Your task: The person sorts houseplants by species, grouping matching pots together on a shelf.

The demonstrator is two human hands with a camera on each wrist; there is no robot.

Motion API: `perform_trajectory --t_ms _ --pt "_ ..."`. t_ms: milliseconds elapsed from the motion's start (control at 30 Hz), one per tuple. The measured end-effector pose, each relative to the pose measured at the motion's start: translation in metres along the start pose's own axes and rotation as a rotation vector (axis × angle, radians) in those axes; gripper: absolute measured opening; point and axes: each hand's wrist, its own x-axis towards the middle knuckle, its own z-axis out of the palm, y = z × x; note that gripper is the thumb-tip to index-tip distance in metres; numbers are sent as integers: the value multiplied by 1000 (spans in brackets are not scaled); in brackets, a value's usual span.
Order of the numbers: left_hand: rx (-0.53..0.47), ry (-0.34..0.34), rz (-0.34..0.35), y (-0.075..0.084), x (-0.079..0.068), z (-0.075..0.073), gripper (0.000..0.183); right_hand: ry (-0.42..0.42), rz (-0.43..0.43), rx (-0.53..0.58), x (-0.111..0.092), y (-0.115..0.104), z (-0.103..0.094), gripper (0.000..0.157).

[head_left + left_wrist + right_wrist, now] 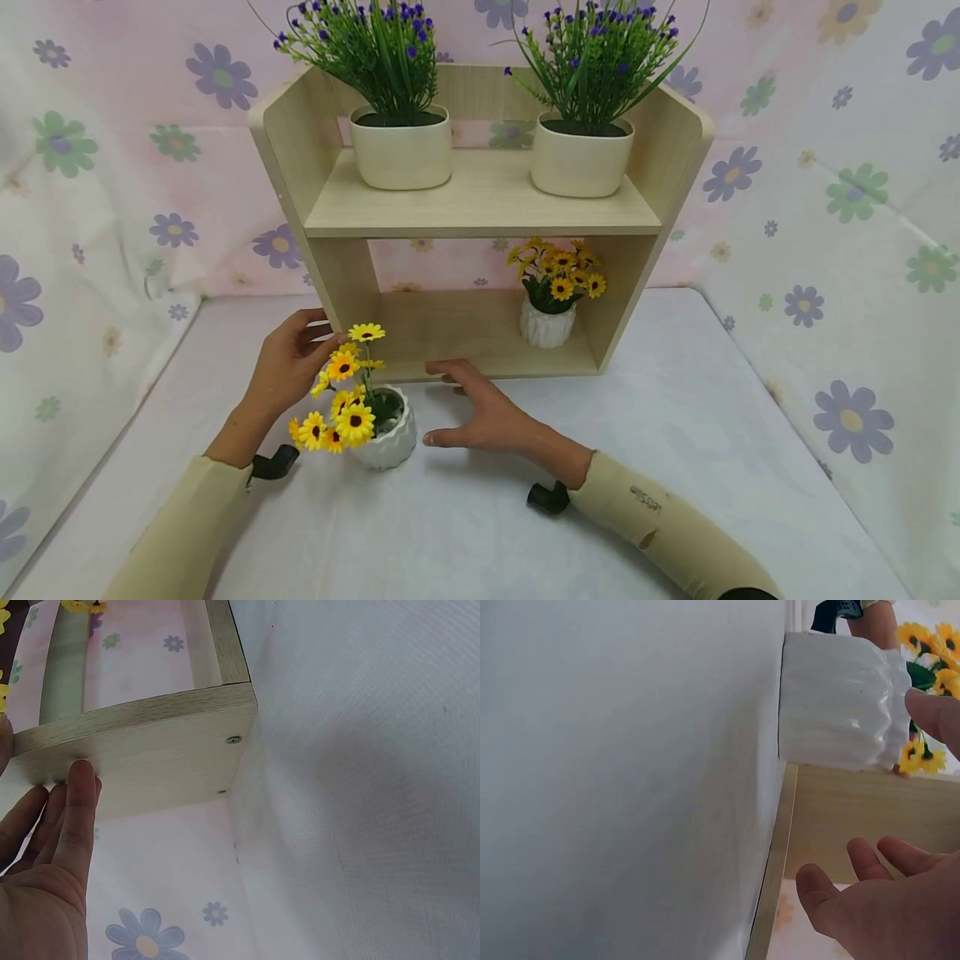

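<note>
A white ribbed pot of yellow daisy-like flowers stands on the table before the shelf's left front, its blooms leaning left. My left hand holds the wooden shelf at its left side panel; in the left wrist view the fingers lie along the panel's outer face, with the thumb at its front edge. Just right of the pot, my right hand is spread with nothing in it. The right wrist view shows its thumb overlapping the pot's rim, other fingers apart from it.
A second white pot of yellow flowers sits on the lower shelf at right. Above stand two cream planters with purple-flowered greenery. White cloth covers the table; a flower-print curtain hangs behind.
</note>
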Motion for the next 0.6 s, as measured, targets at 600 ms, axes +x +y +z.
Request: perform_trajectory --t_ms 600 --pt "-24 -3 29 -2 0 0 52 -58 26 -55 23 -18 37 95"
